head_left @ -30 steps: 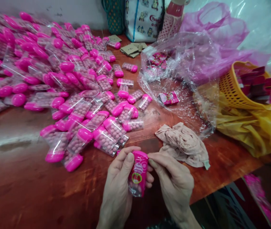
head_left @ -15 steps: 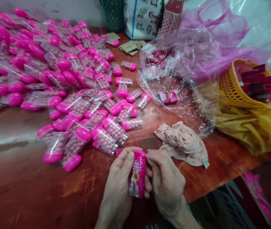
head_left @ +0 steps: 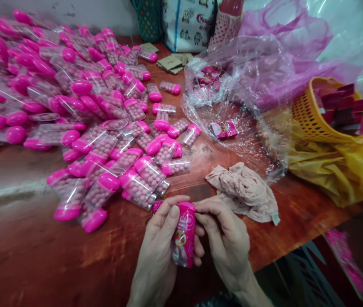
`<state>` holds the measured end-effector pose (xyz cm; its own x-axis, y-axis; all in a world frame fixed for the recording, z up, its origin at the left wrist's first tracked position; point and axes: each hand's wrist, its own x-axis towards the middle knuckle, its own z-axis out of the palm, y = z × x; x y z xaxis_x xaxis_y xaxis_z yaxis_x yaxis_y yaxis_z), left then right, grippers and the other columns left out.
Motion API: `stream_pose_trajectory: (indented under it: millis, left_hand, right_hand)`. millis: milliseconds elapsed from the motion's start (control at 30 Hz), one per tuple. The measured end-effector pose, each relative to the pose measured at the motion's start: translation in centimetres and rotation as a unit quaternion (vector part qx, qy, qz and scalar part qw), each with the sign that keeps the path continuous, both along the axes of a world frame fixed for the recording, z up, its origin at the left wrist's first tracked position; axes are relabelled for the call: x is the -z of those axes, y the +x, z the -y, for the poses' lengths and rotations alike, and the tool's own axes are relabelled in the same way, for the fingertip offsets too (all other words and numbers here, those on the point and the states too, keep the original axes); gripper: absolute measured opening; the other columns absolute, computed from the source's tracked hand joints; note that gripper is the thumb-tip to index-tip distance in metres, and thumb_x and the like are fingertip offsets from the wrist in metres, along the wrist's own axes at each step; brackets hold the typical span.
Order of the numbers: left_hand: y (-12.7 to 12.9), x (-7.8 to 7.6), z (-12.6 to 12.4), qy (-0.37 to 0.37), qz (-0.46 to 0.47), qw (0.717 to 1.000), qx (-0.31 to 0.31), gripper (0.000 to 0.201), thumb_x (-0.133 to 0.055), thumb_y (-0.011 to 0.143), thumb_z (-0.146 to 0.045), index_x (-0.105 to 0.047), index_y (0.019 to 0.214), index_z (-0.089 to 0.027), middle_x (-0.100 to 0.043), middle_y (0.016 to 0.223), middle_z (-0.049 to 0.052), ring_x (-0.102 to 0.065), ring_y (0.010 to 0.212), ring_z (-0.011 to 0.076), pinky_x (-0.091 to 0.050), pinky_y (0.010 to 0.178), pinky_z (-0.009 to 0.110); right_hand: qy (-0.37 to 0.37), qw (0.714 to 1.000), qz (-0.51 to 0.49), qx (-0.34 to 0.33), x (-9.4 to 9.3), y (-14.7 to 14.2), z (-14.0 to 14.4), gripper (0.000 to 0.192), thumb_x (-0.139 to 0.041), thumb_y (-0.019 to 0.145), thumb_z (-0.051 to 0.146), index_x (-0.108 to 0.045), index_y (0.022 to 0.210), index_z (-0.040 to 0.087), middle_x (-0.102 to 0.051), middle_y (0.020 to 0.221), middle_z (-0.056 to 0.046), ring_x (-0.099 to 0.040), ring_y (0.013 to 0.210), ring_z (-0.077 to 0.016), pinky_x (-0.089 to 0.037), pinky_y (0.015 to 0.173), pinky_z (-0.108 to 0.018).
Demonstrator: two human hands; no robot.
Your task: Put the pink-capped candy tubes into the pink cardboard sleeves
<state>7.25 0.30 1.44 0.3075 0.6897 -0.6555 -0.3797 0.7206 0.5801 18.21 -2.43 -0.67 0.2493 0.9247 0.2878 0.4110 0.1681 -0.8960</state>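
My left hand (head_left: 158, 247) is closed around a small flat candy container (head_left: 185, 234) with a pink cap and a printed pink label. It stands upright with its clear bottom end toward me. At the container's upper right edge, the thumb and forefinger of my right hand (head_left: 227, 243) press close together; what lies between them is too small to make out. Behind my left fingers, a pink printed piece (head_left: 157, 207) shows partly on the table. Just beyond lie unlabelled candy containers (head_left: 144, 170) with pink caps and round pink candies inside.
A large heap of such containers (head_left: 72, 89) covers the left side. To the right are a crumpled beige cloth (head_left: 245, 192), a clear plastic bag (head_left: 248, 145) with a pink label stack (head_left: 224, 129), and a yellow basket (head_left: 312, 115). Cardboard pieces (head_left: 170, 63) lie farther back.
The container stays in my left hand. My right thumb and forefinger have shifted slightly along its upper right edge, and the thumb shows more. The whole view has moved a little.
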Motion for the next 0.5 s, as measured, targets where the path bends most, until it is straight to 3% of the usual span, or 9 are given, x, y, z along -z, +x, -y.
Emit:
stream_pose_trajectory:
  millis: [167,367,500]
  left_hand:
    - [-0.04,-0.1,0.08,-0.012,0.018,0.999,0.03,0.027,-0.054,0.085,-0.037,-0.054,0.104,-0.019,-0.065,0.054,0.0,-0.056,0.032,0.013,-0.042,0.028,0.018]
    - [-0.02,0.05,0.15,-0.024,0.045,0.998,0.042,0.026,-0.055,0.084,-0.033,-0.055,0.107,-0.019,-0.064,0.054,0.0,-0.056,0.031,0.0138,-0.043,0.028,0.019]
    - [-0.09,0.5,0.44,0.018,0.049,0.999,0.0,0.02,-0.067,0.076,-0.021,-0.06,0.094,-0.017,-0.069,0.065,0.001,-0.061,0.044,0.0113,-0.049,0.042,0.018]
  right_hand:
    - [-0.004,0.999,-0.045,0.018,-0.19,-0.05,0.38,0.017,-0.05,0.087,0.009,-0.056,0.077,0.02,-0.059,0.069,0.001,-0.058,0.067,-0.014,-0.047,0.061,-0.025]
    - [0.03,0.999,-0.015,0.026,0.08,-0.58,0.64,0.018,-0.041,0.089,0.009,-0.05,0.077,0.021,-0.053,0.071,0.0,-0.053,0.067,-0.0141,-0.046,0.061,-0.026]
    - [0.032,0.998,-0.036,0.034,0.31,-0.17,0.88,0.017,-0.042,0.089,0.008,-0.052,0.083,0.021,-0.054,0.074,0.0,-0.054,0.07,-0.0144,-0.047,0.065,-0.027]
